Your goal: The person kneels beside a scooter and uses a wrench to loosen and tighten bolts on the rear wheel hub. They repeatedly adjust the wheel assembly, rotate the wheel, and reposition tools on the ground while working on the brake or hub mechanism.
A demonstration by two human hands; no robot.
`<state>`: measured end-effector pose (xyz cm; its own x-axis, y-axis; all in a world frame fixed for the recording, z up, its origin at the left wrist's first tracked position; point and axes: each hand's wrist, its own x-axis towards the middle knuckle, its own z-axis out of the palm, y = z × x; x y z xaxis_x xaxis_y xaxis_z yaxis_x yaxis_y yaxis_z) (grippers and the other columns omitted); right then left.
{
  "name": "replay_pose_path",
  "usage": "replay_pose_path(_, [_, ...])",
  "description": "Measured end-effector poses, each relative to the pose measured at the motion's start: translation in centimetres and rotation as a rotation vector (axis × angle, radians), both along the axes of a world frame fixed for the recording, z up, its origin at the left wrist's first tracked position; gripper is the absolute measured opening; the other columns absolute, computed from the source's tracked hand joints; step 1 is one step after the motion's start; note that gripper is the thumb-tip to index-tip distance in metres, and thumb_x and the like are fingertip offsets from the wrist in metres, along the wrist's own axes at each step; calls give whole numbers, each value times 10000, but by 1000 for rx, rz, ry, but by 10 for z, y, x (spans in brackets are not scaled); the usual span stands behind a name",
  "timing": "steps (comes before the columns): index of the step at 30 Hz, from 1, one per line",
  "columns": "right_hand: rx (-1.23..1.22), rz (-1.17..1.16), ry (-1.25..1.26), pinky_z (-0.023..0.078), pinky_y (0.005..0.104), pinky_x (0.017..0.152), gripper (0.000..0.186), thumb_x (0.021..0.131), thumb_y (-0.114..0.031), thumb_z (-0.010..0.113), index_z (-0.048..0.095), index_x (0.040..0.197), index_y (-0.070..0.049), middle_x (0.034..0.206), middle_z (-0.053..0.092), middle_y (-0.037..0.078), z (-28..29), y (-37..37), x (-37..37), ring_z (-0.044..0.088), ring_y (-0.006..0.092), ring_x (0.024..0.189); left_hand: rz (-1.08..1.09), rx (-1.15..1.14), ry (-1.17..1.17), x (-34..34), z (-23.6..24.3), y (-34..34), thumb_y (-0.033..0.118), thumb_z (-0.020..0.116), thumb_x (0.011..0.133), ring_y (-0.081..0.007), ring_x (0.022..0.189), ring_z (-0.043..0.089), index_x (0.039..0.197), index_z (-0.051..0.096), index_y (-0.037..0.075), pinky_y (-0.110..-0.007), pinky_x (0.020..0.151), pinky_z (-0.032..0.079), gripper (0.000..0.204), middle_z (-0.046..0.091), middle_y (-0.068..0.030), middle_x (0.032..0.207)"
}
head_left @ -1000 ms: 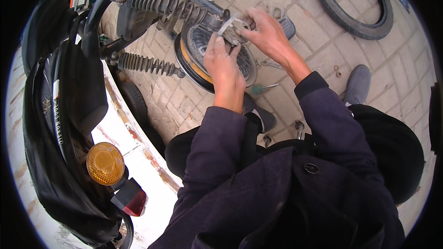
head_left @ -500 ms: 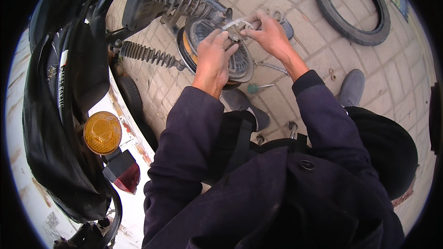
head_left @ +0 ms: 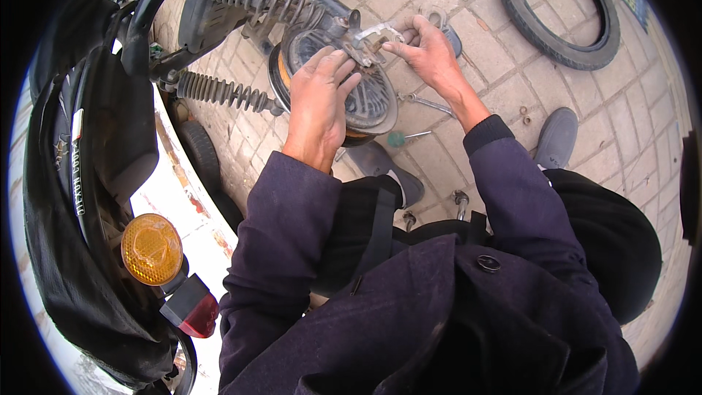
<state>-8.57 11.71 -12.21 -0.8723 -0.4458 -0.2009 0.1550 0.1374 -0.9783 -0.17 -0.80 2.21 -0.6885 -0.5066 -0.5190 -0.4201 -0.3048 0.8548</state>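
Note:
My right hand is closed on a silver metal bracket, gripping its right end above the black wheel hub. My left hand is left of the bracket, its bent fingers slightly apart over the hub, fingertips near the bracket's lower end; whether they touch it is unclear. An arm with a coil-spring shock absorber runs to the hub, and a second shock lies lower left. A wrench and a green-handled screwdriver lie on the paving below the hub.
A black vehicle body with an amber reflector and red lamp fills the left. A loose tyre lies upper right. Small rings lie on the pavers. My grey shoes show below.
Since a second ago my left hand has moved leftward, off the bracket's near side, with its fingers looser. My right hand stays on the bracket at about the same place.

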Motion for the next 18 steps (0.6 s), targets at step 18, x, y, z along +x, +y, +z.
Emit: replay_pose_path(18, [-325,-9,-182,492,319,833,504,800,-327,856,677,1135,7,1008,700,99,-32,-19,2,627,180,939,-26,-52,4,1,-2,3,124,583,1007,-349,1293,542,1443,375,-136,-475,1065,469,549,558,-232,1336])
